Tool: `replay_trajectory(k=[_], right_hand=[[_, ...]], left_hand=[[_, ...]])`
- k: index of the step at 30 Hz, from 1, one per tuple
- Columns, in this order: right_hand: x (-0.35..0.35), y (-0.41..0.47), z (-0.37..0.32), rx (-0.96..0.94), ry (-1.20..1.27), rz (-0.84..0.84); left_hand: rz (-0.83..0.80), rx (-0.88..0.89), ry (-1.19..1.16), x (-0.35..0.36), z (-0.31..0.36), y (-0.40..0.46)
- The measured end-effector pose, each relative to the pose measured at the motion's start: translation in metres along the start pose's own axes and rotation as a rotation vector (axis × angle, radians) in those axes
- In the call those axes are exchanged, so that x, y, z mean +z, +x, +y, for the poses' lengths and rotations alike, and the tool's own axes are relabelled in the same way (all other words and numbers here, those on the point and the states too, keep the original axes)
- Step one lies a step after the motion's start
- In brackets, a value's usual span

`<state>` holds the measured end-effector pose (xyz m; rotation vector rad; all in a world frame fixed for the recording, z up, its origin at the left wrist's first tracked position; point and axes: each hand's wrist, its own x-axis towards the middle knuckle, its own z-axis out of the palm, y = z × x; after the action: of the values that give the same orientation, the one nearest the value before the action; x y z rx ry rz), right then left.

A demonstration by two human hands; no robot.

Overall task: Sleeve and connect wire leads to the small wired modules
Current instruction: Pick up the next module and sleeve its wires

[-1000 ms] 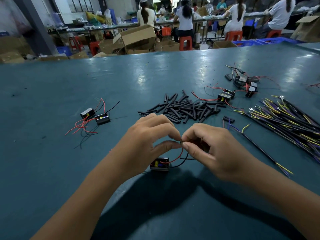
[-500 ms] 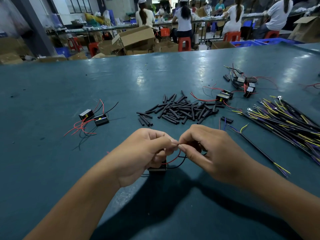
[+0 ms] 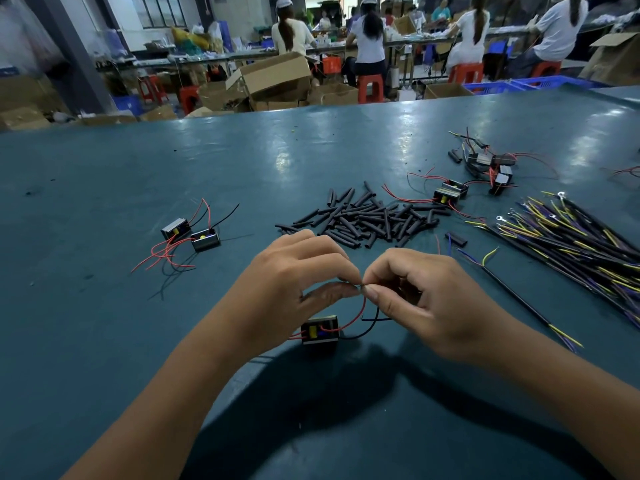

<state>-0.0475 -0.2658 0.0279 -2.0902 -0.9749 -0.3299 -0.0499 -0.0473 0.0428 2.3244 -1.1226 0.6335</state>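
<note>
A small black module (image 3: 319, 331) with a yellow part lies on the teal table (image 3: 104, 341) just below my hands. Its red lead (image 3: 360, 311) curves up to where my fingertips meet. My left hand (image 3: 294, 282) pinches the tip of that red lead. My right hand (image 3: 426, 299) pinches the same spot from the other side, and a black lead (image 3: 372, 325) loops beneath it. What lies between the fingertips is too small to tell. A pile of short black sleeves (image 3: 367, 216) lies just beyond my hands.
Two modules with red leads (image 3: 190, 233) lie at the left. More modules (image 3: 450, 194) and another cluster (image 3: 491, 164) sit at the back right. A bundle of black, yellow and purple wires (image 3: 571, 237) spreads at the right. People work at benches beyond the table's far edge.
My left hand has lifted slightly, so the module under it shows again. Both hands keep pinching the lead ends together at about the same spot.
</note>
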Motion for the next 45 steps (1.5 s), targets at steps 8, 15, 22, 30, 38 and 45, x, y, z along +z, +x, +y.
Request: replay_trajectory(k=[8,15,22,30,38,45], right_hand=[[-0.001,0.001,-0.001,-0.027,-0.057,0.028],[0.001,0.001,0.002,-0.015,-0.094,0.02],[-0.002,0.002,0.004,0.052,0.044,0.026],[-0.002,0.002,0.007,0.079,0.124,-0.019],[-0.003,0.001,0.005,0.034,0.093,0.0],[-0.004,-0.001,0.002,-0.034,-0.048,-0.004]], left_hand=[[0.013,-0.199,-0.224,0.004,0.011,0.002],[-0.06,-0.877,-0.96,0.014,0.015,0.005],[0.053,-0.202,-0.178,0.0,-0.001,0.001],[0.118,0.022,0.071,0.006,-0.001,0.003],[0.084,-0.002,0.025,0.009,0.004,0.005],[-0.049,-0.201,-0.205,0.005,0.01,0.002]])
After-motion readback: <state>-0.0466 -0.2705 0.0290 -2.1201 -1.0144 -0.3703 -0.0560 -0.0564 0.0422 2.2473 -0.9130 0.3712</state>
